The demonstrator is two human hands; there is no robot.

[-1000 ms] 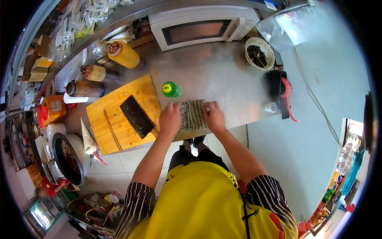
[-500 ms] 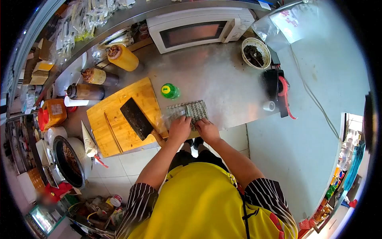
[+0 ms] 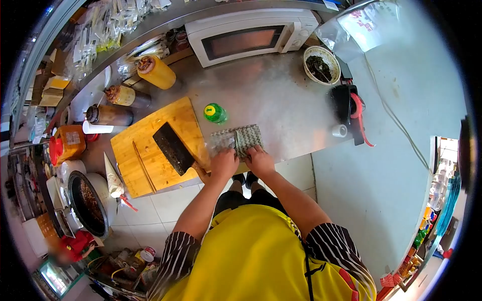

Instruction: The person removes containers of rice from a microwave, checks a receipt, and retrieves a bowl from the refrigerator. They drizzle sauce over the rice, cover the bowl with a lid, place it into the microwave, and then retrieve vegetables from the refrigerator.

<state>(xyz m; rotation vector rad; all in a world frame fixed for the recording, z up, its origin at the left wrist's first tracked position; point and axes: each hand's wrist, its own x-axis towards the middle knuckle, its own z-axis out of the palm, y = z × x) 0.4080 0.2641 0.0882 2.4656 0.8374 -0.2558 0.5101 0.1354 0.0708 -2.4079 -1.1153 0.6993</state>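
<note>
A grey-and-white patterned sheet [image 3: 249,136] lies on the counter's front edge; whether it is cloth or paper I cannot tell. Its left part looks shiny, as if clear plastic covers it, and a fold runs down the middle. My left hand [image 3: 224,163] grips the near edge left of the fold, fingers bent. On the right side, my right hand [image 3: 260,161] pinches the same near edge. Just behind the sheet stands a green bottle with a yellow cap [image 3: 215,113]. A cleaver [image 3: 173,148] lies on the wooden cutting board [image 3: 183,114], its handle close to my left wrist.
A thin stick [image 3: 144,166] also lies on the board. Several sauce bottles [image 3: 156,73] stand at the back left. A white microwave [image 3: 198,42] stands at the back, beside a bowl of dark food [image 3: 321,65]. A roll of tape [image 3: 339,131] sits at right. Another person's red sleeve [image 3: 78,245] shows lower left.
Both hands stay at the sheet's near edge, with only a slight shift of the fingers. The view has moved slightly. More of the person in red shows at lower left.
</note>
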